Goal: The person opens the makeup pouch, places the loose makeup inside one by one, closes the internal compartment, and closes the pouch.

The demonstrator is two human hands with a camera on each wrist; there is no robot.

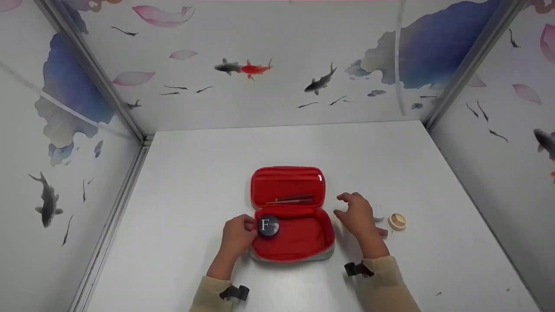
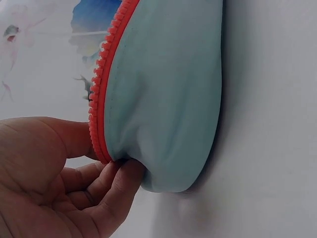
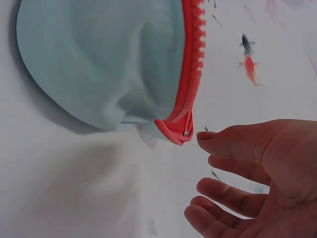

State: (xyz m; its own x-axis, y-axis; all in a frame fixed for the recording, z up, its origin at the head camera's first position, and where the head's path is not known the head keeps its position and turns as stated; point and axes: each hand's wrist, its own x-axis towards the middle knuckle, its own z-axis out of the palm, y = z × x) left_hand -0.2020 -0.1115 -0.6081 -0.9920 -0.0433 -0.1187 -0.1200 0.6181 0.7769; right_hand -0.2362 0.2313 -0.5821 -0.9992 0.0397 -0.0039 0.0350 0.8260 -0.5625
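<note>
A red-lined zip case point(image 1: 299, 247) with a pale blue-green outside lies unfolded on the white table, its lid point(image 1: 288, 186) tipped back. Thumb and fingers of my left hand point(image 1: 237, 235) pinch its left rim; the left wrist view shows the hand point(image 2: 94, 183) gripping beside the red zipper teeth. Inside the base, at the left, sits a round dark container point(image 1: 269, 226) marked with a white F. Two slim sticks point(image 1: 295, 199) lie in the lid. My right hand point(image 1: 359, 216) hovers right of the case, fingers loosely bent and apart from it, also in the right wrist view point(image 3: 257, 173).
Right of my right hand lie a round three-shade palette point(image 1: 397, 222), a pale round item point(image 1: 378, 213) and a small brownish piece point(image 1: 382, 232), the latter two partly hidden by the hand. White panels point(image 1: 269, 99) painted with fish and petals enclose the table point(image 1: 208, 173) on three sides.
</note>
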